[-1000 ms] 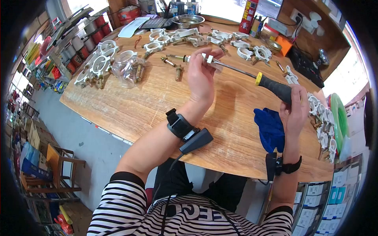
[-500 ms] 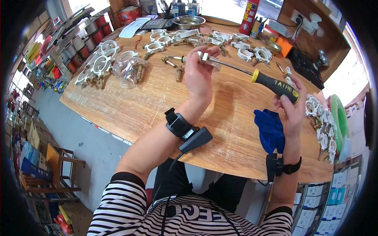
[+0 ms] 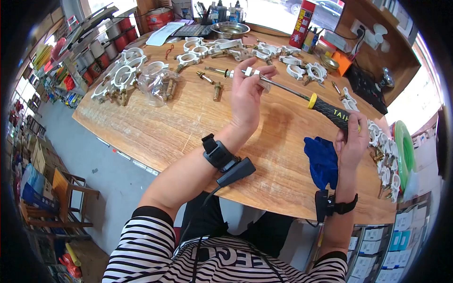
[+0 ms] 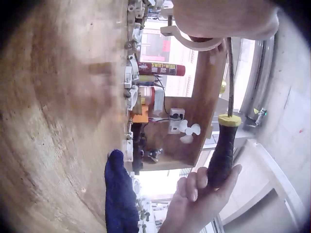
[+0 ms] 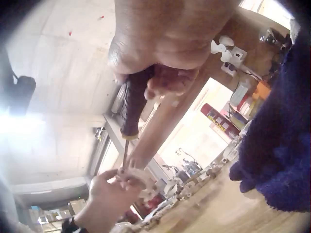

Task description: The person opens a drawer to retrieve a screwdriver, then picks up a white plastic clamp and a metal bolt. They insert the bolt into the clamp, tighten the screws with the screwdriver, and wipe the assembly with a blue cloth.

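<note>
My left hand (image 3: 247,94) is raised over the wooden table (image 3: 188,122) and pinches a white pipe clamp (image 3: 250,72) with a bolt sticking out to its left. My right hand (image 3: 351,139) grips the black and yellow handle of a long screwdriver (image 3: 330,112). The screwdriver's shaft runs up and left, and its tip meets the clamp. In the left wrist view the clamp (image 4: 194,41) curves under my fingers with the screwdriver (image 4: 224,145) below it. The right wrist view shows the handle (image 5: 133,104) in my fist and the left hand (image 5: 112,199) far off.
A blue cloth (image 3: 323,158) lies by my right wrist. Several white clamps (image 3: 207,47) and brass bolts (image 3: 214,89) litter the far half, with a clear bag of bolts (image 3: 155,82). More clamps (image 3: 389,160) pile at the right edge. A steel bowl (image 3: 230,29) and red spray can (image 3: 304,21) stand behind.
The right hand has re-gripped and turned the screwdriver handle while the tip stays at the clamp. The left hand keeps hold of the clamp in much the same place.
</note>
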Motion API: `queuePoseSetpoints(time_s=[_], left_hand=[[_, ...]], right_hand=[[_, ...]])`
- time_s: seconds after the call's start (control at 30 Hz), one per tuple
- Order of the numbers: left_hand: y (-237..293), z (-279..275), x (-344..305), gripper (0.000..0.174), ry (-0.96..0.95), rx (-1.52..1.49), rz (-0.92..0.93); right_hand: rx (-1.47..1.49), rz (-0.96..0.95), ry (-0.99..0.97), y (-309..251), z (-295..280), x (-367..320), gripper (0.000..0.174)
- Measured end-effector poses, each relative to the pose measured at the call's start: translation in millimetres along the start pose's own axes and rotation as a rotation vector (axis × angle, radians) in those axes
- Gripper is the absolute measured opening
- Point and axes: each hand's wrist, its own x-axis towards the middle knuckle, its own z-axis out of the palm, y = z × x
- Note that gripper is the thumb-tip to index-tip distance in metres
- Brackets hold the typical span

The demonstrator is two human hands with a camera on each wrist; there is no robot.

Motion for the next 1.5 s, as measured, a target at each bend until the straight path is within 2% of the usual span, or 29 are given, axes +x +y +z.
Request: queuePoseSetpoints(time_s=[0.03, 0.1, 0.13, 0.2, 0.23, 0.3, 0.33, 0.57, 0.63, 0.67, 0.73, 0.77, 0.83, 0.87, 0.9, 0.97, 1.0, 1.03, 1.1, 1.13, 1.17, 1.23, 1.27, 1.3, 1.37, 1.43, 1.5], left_hand=[[0.5, 1.3, -1.1, 0.040, -0.013, 0.002, 0.004], [0.2, 2.4, -0.8, 0.042, -0.026, 0.001, 0.008], [-0.2, 1.9, 0.7, 0.043, -0.032, -0.003, 0.042], [0.4, 0.9, 2.3, 0.045, -0.033, -0.006, 0.083], [1.0, 0.7, 2.5, 0.045, -0.025, 0.009, 0.070], [1.0, 1.1, 2.0, 0.046, -0.014, 0.020, 0.062], [0.3, 1.6, 1.0, 0.046, -0.009, -0.007, 0.052], [2.2, -0.9, 3.8, 0.045, -0.013, 0.034, 0.071], [2.9, -1.6, 3.9, 0.045, -0.017, 0.020, 0.057], [3.3, -1.8, 4.0, 0.045, -0.023, 0.010, 0.039], [6.3, -2.6, 8.1, 0.044, -0.029, -0.060, 0.033], [8.2, -2.8, 10.8, 0.044, -0.037, -0.131, 0.025], [13.6, -4.6, 15.0, 0.040, 0.001, -0.214, 0.004], [17.2, -6.5, 18.0, 0.037, 0.045, -0.296, -0.010], [18.3, -13.8, 22.1, 0.037, 0.039, -0.298, -0.019], [15.6, -29.0, 30.2, 0.029, 0.019, -0.596, -0.065], [23.3, -18.0, 28.1, 0.023, 0.152, -0.600, -0.115], [21.2, -21.2, 27.3, 0.023, 0.144, -0.598, -0.129], [20.2, -22.9, 24.7, 0.022, -0.164, -0.825, -0.299], [20.7, -13.9, 20.8, 0.022, 0.010, -0.796, -0.379], [20.3, -9.8, 16.1, 0.022, 0.006, -0.793, -0.399], [19.5, -4.7, 7.1, 0.022, -0.138, -0.811, -0.481], [19.1, 0.3, 2.7, 0.023, -0.127, -0.821, -0.527], [17.3, 3.9, -1.5, 0.023, -0.134, -0.821, -0.552], [13.2, 8.9, -9.3, 0.023, -0.254, -0.824, -0.617], [9.2, 12.7, -16.0, 0.025, -0.298, -0.804, -0.659], [6.5, 15.7, -20.4, 0.027, -0.366, -0.690, -0.686]], right_hand=[[0.001, -0.002, 0.000, 0.3, 1.6, 0.3, 0.032], [0.013, -0.261, 0.062, -2.8, 11.6, -1.0, 0.027], [0.012, -0.264, 0.061, -3.4, 17.5, -2.1, 0.027], [0.043, -0.490, 0.067, -3.2, 27.9, -2.5, 0.017], [0.045, -0.492, 0.062, -3.5, 24.9, -3.9, 0.017], [0.042, -0.168, -0.029, -3.5, 10.7, -7.5, 0.015], [0.040, -0.130, -0.003, 0.4, 8.7, -5.1, 0.018], [0.085, -0.304, 0.006, -2.6, 22.8, -2.2, 0.020], [0.193, -0.027, -0.167, -0.7, 8.1, 0.4, 0.020], [0.192, -0.028, -0.169, 0.0, 7.2, 1.9, 0.020], [0.254, 0.173, -0.174, 2.8, 5.8, 3.3, 0.027], [0.254, 0.173, -0.169, 4.8, 4.0, 4.2, 0.027], [0.581, 0.409, -0.459, 13.6, -2.2, 7.6, 0.034], [0.713, 0.363, -0.570, 28.8, -11.7, 13.8, 0.042], [0.714, 0.361, -0.559, 23.3, -9.6, 11.9, 0.042], [1.017, 0.185, -0.400, 2.5, -0.9, 7.2, 0.046], [1.085, 0.186, -0.330, -2.9, -1.2, 6.0, 0.046], [1.088, 0.179, -0.316, -5.8, 0.0, 4.0, 0.046], [0.988, 0.146, -0.310, -8.7, 3.5, 0.1, 0.041], [1.055, 0.133, -0.369, -3.2, 4.2, -0.6, 0.036], [1.059, 0.129, -0.349, 3.2, 3.8, -0.3, 0.036], [0.986, 0.246, -0.243, 8.0, 5.8, -0.5, 0.025], [0.827, 0.261, -0.155, 7.9, 9.6, -2.5, 0.020], [0.650, 0.237, -0.168, 8.4, 14.8, -4.3, 0.019], [0.597, 0.336, -0.153, -0.9, 31.6, -11.1, 0.021], [0.586, 0.342, -0.237, 1.2, 36.7, -14.8, 0.023], [0.594, 0.320, -0.243, 3.2, 36.1, -18.0, 0.024]])
